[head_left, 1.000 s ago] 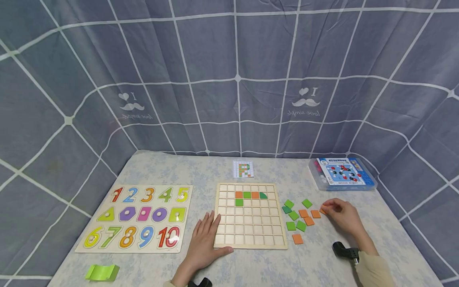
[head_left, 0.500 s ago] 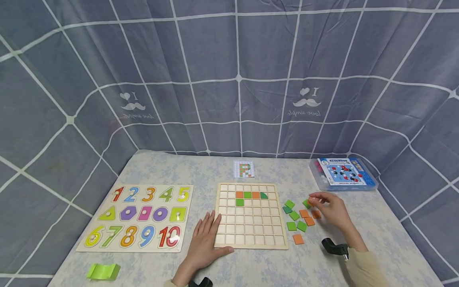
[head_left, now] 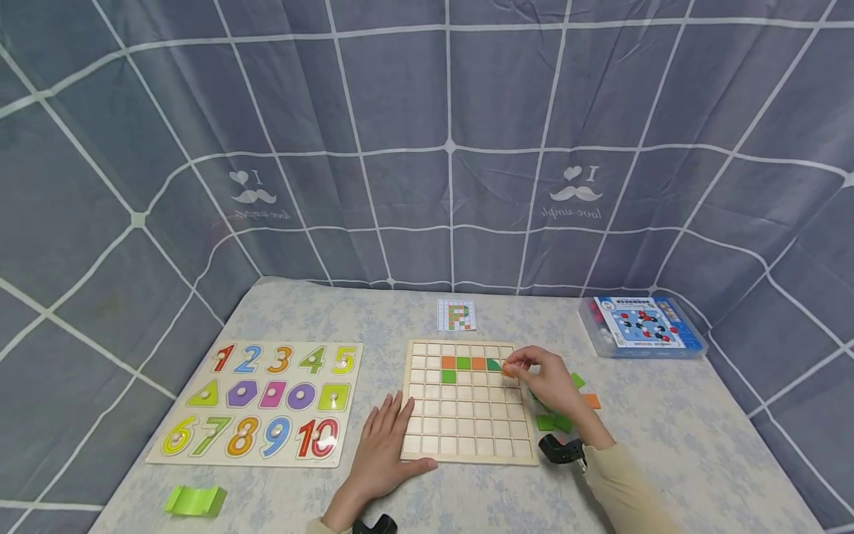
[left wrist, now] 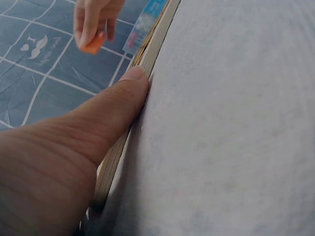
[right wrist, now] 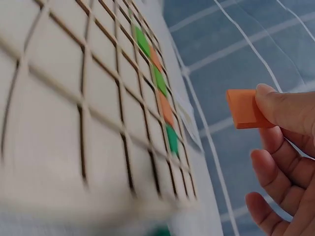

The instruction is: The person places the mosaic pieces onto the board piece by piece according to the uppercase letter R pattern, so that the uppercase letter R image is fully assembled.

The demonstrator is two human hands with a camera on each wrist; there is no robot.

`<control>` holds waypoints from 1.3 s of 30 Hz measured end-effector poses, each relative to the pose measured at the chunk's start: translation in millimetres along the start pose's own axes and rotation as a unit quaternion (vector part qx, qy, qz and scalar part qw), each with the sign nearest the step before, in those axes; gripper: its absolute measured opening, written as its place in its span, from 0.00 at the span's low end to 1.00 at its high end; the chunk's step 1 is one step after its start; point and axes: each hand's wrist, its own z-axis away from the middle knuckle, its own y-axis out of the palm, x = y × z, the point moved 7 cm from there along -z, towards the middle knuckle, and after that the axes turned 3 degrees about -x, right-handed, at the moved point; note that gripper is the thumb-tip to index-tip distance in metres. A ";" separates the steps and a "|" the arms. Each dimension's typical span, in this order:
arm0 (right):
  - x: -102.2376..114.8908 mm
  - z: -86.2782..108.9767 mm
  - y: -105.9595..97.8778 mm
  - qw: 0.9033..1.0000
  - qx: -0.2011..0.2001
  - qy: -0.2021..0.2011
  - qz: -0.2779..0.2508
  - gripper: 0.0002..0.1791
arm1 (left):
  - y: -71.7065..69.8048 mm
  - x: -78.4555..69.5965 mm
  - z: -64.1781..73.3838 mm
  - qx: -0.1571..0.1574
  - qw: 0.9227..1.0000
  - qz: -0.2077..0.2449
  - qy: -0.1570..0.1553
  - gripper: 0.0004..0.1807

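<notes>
A wooden grid board [head_left: 467,430] lies mid-table. Orange and green square tiles and a dark green rounded tile [head_left: 493,365] sit in its upper cells, with one green tile [head_left: 449,377] in the row below. Between thumb and fingers my right hand [head_left: 550,382] pinches an orange square tile [right wrist: 243,109], held above the board's right edge. My left hand [head_left: 383,449] rests at the board's lower left corner, fingers straight; in the left wrist view its thumb [left wrist: 118,101] touches the board's edge. Loose green tiles [head_left: 545,422] and an orange tile [head_left: 591,401] lie to the right, partly hidden by my right hand.
A small card [head_left: 457,315] with a coloured grid pattern lies behind the board. On the left is a number and shape puzzle board [head_left: 256,404], with a green plastic piece [head_left: 196,502] in front of it. A clear plastic case [head_left: 642,328] stands at the back right.
My right hand has carried the orange tile leftward from the loose tiles to the board's upper right. The left hand has stayed in place.
</notes>
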 end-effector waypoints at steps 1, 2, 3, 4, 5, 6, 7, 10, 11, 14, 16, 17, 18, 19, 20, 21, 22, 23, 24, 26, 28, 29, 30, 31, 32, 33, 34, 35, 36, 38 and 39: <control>3.1 -1.7 6.9 1.000 0.008 -0.008 -0.002 0.04 | 0.2 0.1 0.0 0.001 1.000 0.000 -0.001 0.57; 5.9 -3.3 13.7 1.000 0.015 -0.014 -0.002 0.04 | 0.2 0.0 0.0 0.002 1.000 0.000 -0.002 0.57; 8.7 -4.8 20.1 1.000 0.021 -0.022 -0.001 0.05 | 0.4 0.1 -0.1 0.002 1.000 0.000 -0.002 0.57; 10.6 -6.2 26.5 0.999 0.027 -0.028 -0.001 0.05 | 0.3 0.0 0.0 0.002 1.000 0.000 -0.002 0.57; 11.7 -7.3 32.9 0.999 0.032 -0.032 0.003 0.05 | 0.1 -0.3 -0.1 0.001 1.000 0.000 -0.001 0.57; 13.0 -8.3 38.6 0.999 0.037 -0.032 0.004 0.05 | -0.1 -0.6 -0.1 0.000 1.000 0.000 -0.001 0.56; 13.9 -9.2 44.4 0.999 0.043 -0.032 0.003 0.05 | -0.2 -0.9 0.1 -0.001 1.000 0.000 0.000 0.56; 15.1 -10.9 60.5 0.998 0.062 -0.027 0.005 0.05 | -0.6 -1.8 1.1 -0.003 1.000 -0.001 0.001 0.56; 15.3 -11.0 65.3 0.997 0.070 -0.024 0.008 0.04 | -0.6 -2.0 1.6 -0.003 1.000 -0.001 0.001 0.56; 16.7 -11.7 77.5 0.996 0.085 -0.020 0.019 0.04 | -1.3 -2.9 2.9 -0.002 1.000 -0.002 -0.001 0.56; 18.8 -12.4 83.3 0.995 0.089 -0.020 0.027 0.04 | -1.6 -3.3 3.5 -0.001 1.000 -0.002 -0.003 0.56; 19.9 -12.8 85.5 0.995 0.089 -0.021 0.033 0.04 | -1.8 -3.5 3.7 0.000 1.000 -0.002 -0.003 0.56; 21.3 -13.4 87.3 0.995 0.089 -0.021 0.039 0.04 | -1.9 -3.6 3.8 0.000 1.000 -0.004 -0.004 0.56; 22.7 -13.9 88.6 0.995 0.088 -0.022 0.043 0.04 | -1.9 -3.6 3.7 -0.001 1.000 -0.004 -0.003 0.57; 24.0 -14.5 90.0 0.995 0.088 -0.024 0.049 0.04 | -1.7 -3.6 3.6 -0.001 1.000 -0.005 -0.003 0.57; 25.5 -15.1 91.1 0.994 0.088 -0.027 0.054 0.04 | -1.6 -3.8 3.6 -0.004 1.000 -0.006 -0.001 0.56; 26.5 -15.7 92.2 0.994 0.089 -0.030 0.060 0.04 | -1.7 -4.1 3.5 -0.007 1.000 -0.006 0.001 0.56; 27.8 -16.2 93.3 0.993 0.091 -0.035 0.065 0.04 | -1.8 -4.3 3.4 -0.009 1.000 -0.007 0.003 0.56; 28.9 -16.6 94.4 0.992 0.093 -0.041 0.068 0.03 | -1.8 -4.4 3.5 -0.012 1.000 -0.006 0.004 0.56; 31.2 -16.9 96.3 0.991 0.099 -0.053 0.073 0.03 | -1.7 -4.5 3.8 -0.016 1.000 -0.005 0.007 0.56; 32.5 -16.7 97.8 0.990 0.104 -0.063 0.077 0.03 | -1.6 -4.3 4.2 -0.014 1.000 -0.004 0.005 0.56; 32.9 -16.6 98.4 0.989 0.106 -0.067 0.076 0.03 | -1.2 -3.9 4.2 -0.011 1.000 -0.004 0.003 0.56; 32.7 -16.5 98.9 0.989 0.108 -0.069 0.077 0.03 | -1.0 -3.8 4.2 -0.009 1.000 -0.005 0.002 0.56; 32.2 -16.6 99.0 0.988 0.110 -0.069 0.079 0.03 | -0.6 -3.4 3.8 -0.005 1.000 -0.005 0.000 0.56; 32.0 -16.8 98.7 0.988 0.112 -0.069 0.079 0.03 | -0.3 -3.2 3.2 -0.003 1.000 -0.006 0.000 0.56; 31.3 -17.2 98.5 0.988 0.113 -0.067 0.079 0.04 | -0.2 -2.8 2.6 0.000 1.000 -0.007 -0.002 0.56; 30.8 -17.7 98.4 0.988 0.115 -0.066 0.078 0.04 | -0.1 -2.5 1.9 0.001 1.000 -0.008 -0.003 0.56; 30.5 -18.1 98.0 0.988 0.116 -0.063 0.077 0.04 | -0.3 -2.4 1.3 0.000 1.000 -0.009 -0.002 0.56; 30.3 -18.4 97.8 0.988 0.118 -0.061 0.077 0.04 | -0.5 -2.3 0.8 -0.001 1.000 -0.011 -0.002 0.56; 29.7 -18.5 97.6 0.988 0.119 -0.056 0.076 0.04 | -1.0 -2.5 0.3 -0.001 1.000 -0.012 0.001 0.56; 28.8 -18.4 98.0 0.988 0.119 -0.053 0.077 0.04 | -1.3 -2.9 0.4 0.000 1.000 -0.011 0.001 0.56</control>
